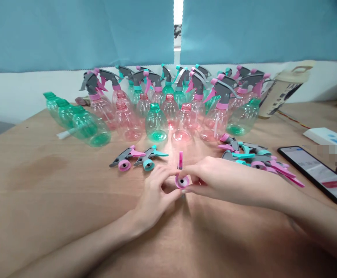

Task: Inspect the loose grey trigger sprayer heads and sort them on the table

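Between both hands, at the middle of the table, is a pink and grey spray trigger head [181, 180], its round pink collar facing me. The fingers of my left hand [154, 193] close on its left side. From the right, the thumb and fingers of my right hand [206, 177] pinch the same collar. Just beyond my left hand lie a pink spray head [124, 165] and a turquoise spray head [149, 164]. A pile of pink and turquoise spray heads [252, 160] lies behind my right wrist. My fingers hide part of the held head.
Behind stand open bottles, including a green bottle [156, 123] and a pink bottle [182, 125], with several bottles wearing spray heads. Green bottles [84, 123] lean in a row at left. At right are a phone [320, 173], a tumbler [284, 90] and a white box [329, 139].
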Action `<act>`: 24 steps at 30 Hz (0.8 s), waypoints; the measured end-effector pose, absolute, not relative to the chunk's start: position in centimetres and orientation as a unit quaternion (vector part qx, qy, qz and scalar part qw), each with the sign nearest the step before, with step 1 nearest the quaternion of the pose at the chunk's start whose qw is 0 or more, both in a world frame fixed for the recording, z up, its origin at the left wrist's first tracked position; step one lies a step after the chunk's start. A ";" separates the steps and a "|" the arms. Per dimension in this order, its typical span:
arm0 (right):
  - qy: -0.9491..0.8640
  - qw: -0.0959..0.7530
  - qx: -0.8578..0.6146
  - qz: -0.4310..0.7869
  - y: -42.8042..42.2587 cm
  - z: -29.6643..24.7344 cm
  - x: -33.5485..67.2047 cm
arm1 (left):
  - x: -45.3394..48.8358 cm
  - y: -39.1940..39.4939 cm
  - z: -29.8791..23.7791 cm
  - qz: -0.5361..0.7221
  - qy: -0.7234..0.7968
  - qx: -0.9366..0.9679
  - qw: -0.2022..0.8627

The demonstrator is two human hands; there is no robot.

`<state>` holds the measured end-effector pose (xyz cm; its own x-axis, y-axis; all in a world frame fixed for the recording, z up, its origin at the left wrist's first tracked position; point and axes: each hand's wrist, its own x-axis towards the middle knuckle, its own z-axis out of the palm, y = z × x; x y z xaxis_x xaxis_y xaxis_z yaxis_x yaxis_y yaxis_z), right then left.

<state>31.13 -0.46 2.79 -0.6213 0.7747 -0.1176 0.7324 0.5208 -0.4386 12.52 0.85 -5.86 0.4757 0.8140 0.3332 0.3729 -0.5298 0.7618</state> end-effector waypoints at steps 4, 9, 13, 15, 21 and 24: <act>-0.881 0.053 -0.431 0.188 -0.7 2.4 31.5 | 12.6 0.9 -5.7 0.346 0.367 0.806 0.311; -0.895 0.049 -0.437 0.073 -1.8 1.9 32.2 | 12.7 0.8 -5.6 0.337 0.357 0.816 0.305; -0.894 0.036 -0.442 0.060 -2.1 1.8 31.7 | 12.7 0.8 -5.6 0.342 0.355 0.815 0.303; -0.890 0.047 -0.441 0.106 -1.6 1.8 31.4 | 12.7 0.8 -5.6 0.339 0.353 0.817 0.305; -0.884 0.055 -0.426 0.185 -0.6 1.9 31.7 | 12.7 0.9 -5.6 0.330 0.343 0.826 0.304; -0.886 0.040 -0.443 0.129 -1.2 2.0 32.0 | 12.7 0.9 -5.6 0.323 0.345 0.827 0.303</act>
